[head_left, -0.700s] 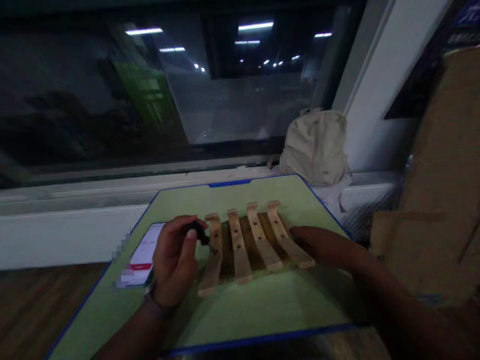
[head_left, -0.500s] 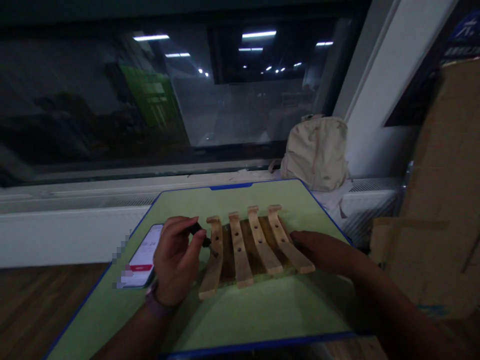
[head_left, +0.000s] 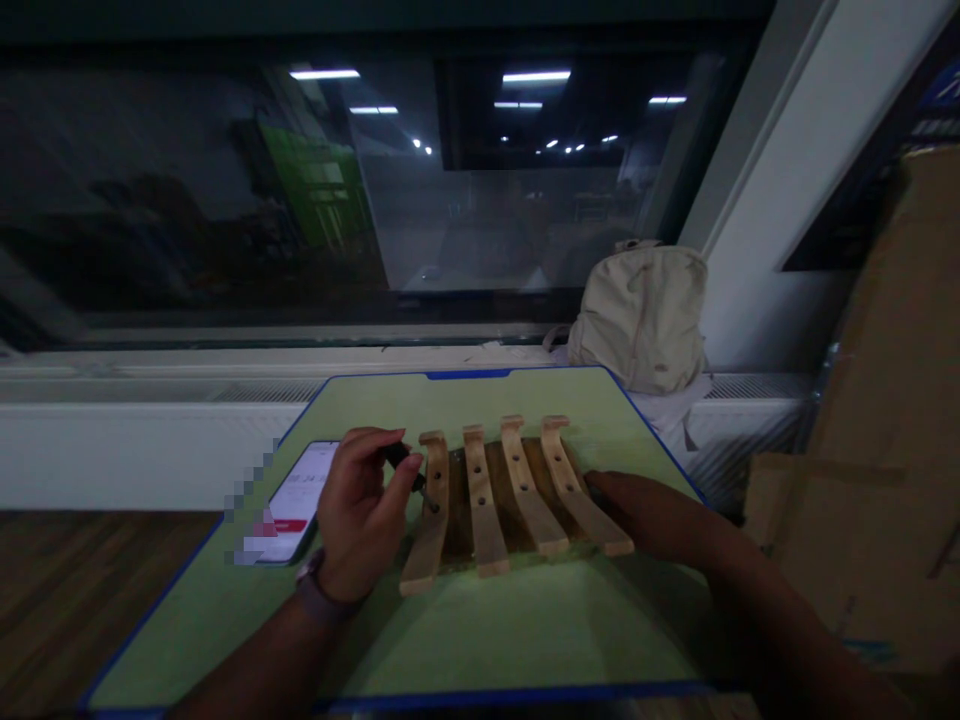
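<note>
A wooden hook rack (head_left: 459, 540) lies on the table: a dark brown board with several pale curved wooden hooks across it, each with two holes. My left hand (head_left: 367, 500) is closed around a small black-handled screwdriver (head_left: 395, 456), whose metal tip meets the lower hole of the leftmost hook (head_left: 420, 565). The screwdriver is tilted. At the board's right edge my right hand (head_left: 630, 508) grips beside the rightmost hook (head_left: 600, 525); its fingertips are partly hidden there. A band with a watch circles my left wrist.
Left of my left hand lies a phone (head_left: 300, 500) with a lit screen. The green table (head_left: 480, 640) has a blue rim. Behind it are a windowsill, a radiator (head_left: 150, 450) and a beige backpack (head_left: 641, 315). Cardboard (head_left: 885, 400) stands at the right.
The view has shifted slightly, so the whole scene sits a little further right. Both hands keep their places on the screwdriver and the rack.
</note>
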